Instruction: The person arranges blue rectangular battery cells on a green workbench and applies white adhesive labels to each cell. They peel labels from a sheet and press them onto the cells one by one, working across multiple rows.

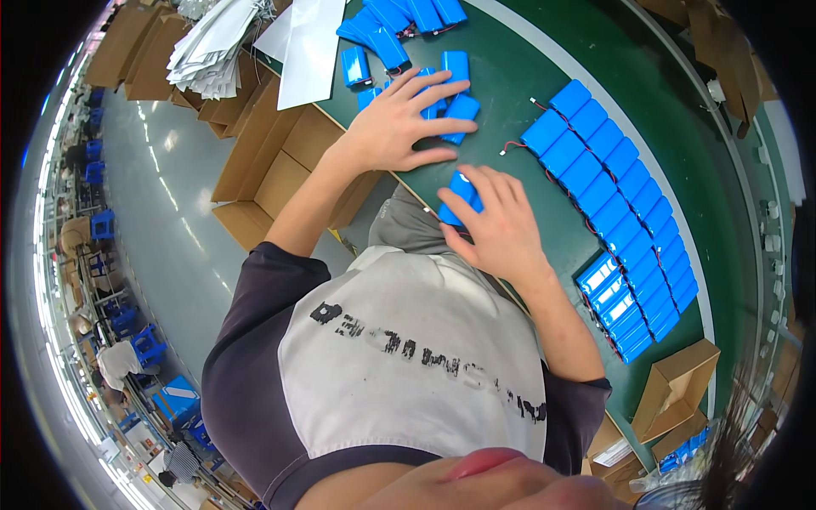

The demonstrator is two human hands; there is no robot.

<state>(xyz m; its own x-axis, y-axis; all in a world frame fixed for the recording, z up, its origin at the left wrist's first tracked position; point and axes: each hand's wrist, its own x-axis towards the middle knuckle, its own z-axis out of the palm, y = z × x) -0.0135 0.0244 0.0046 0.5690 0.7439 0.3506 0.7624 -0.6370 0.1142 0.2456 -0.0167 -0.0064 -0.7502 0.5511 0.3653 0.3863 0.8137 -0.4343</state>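
My left hand (398,126) reaches over a loose group of blue battery packs, its fingers spread and touching or hovering just above them. One blue pack (460,117) shows by its fingertips, and others are partly hidden under the hand. Nearer the table edge, my right hand (503,223) has its thumb and fingers round a single blue battery pack (454,202). A thin wire with a small white connector sticks out from that pack. Part of the pack is covered by my fingers.
Rows of blue battery packs (609,212) with dark red wires lie to the right on the green table (518,76). More packs (387,42) are heaped at the far side. White sheets (310,51) and an open cardboard box (276,166) are on the left; a small carton (676,387) sits at lower right.
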